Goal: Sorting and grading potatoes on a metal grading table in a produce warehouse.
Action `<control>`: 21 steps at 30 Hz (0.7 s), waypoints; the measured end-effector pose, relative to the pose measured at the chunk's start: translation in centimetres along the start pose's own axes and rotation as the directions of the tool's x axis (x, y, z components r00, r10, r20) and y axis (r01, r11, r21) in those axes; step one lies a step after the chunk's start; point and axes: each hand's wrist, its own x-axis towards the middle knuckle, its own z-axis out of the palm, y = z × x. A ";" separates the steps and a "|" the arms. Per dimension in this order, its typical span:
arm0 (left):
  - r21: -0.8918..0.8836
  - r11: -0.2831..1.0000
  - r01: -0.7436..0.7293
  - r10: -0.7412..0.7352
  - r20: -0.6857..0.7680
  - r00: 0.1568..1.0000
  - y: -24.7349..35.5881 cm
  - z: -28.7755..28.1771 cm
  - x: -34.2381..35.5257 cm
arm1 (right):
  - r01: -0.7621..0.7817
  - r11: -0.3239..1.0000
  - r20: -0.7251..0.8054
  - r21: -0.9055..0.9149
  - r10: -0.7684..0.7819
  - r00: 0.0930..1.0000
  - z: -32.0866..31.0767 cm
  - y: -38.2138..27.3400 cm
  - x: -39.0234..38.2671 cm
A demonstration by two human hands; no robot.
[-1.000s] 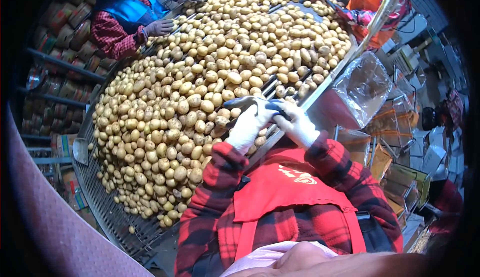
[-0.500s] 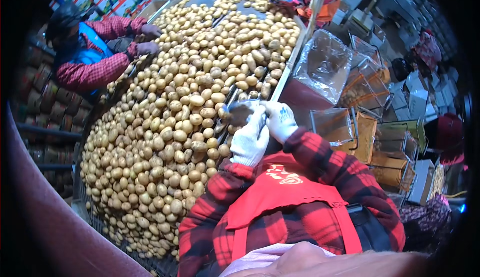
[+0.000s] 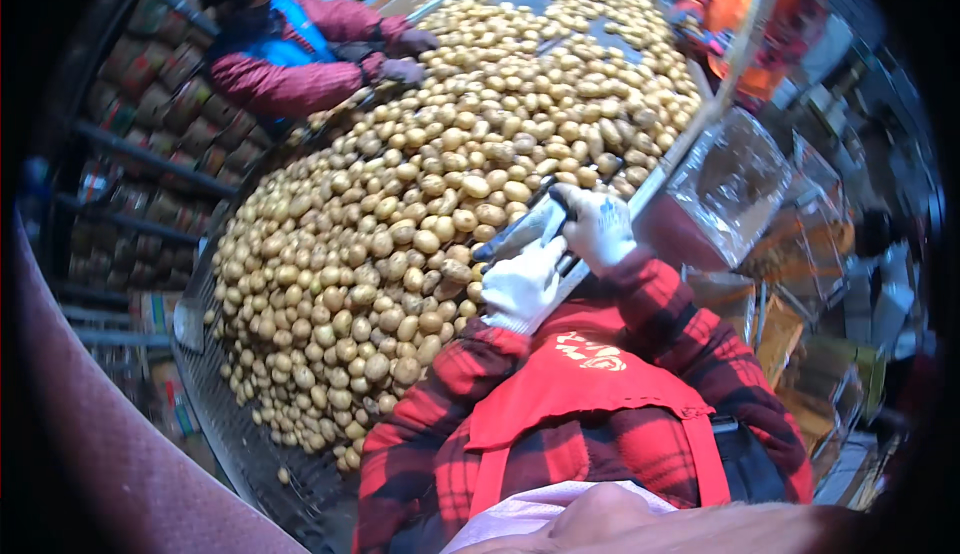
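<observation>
Both of my hands wear white gloves and are close together over the near right edge of a heap of potatoes (image 3: pixel 400 244). Between them is a flat, pale blue-grey thing (image 3: pixel 535 226) with dark edges; its kind is not clear. My left hand (image 3: pixel 522 282) is closed on its near side. The fingers of my right hand (image 3: pixel 600 226), whose glove has a blue print on the back, are bent over its far right end. Potatoes lie just beyond and to the left of the hands.
The potatoes spread over a large sorting table with a metal side rail (image 3: pixel 665 169) on the right. A plastic-lined box (image 3: pixel 730 189) stands beyond it. At the far left a person in a blue vest (image 3: pixel 305 29) reaches into the potatoes; another in orange (image 3: pixel 735 14) stands far right.
My view has swung left, so the table and people sit further right. My hands have tilted the flat thing, which now shows more of its pale face.
</observation>
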 end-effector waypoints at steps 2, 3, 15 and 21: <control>0.282 0.910 0.304 -0.376 0.252 0.892 -2.0 2.3 -0.1 | 0.202 0.979 0.045 -0.034 -0.200 0.979 0.4 -2.8 0.2; 0.277 0.867 0.415 -0.488 0.304 0.818 -3.6 2.9 -0.3 | 0.293 0.955 0.094 0.055 -0.297 0.950 0.5 -4.4 0.1; -0.718 -0.693 0.067 -0.602 0.627 0.495 -6.6 -2.6 -3.3 | 0.550 0.826 0.241 0.121 -0.562 0.791 4.3 -6.5 0.8; -0.717 0.621 0.315 -0.758 -0.448 0.475 -14.6 7.7 -11.1 | 0.629 0.721 0.209 0.289 -0.689 0.694 4.4 -9.8 0.7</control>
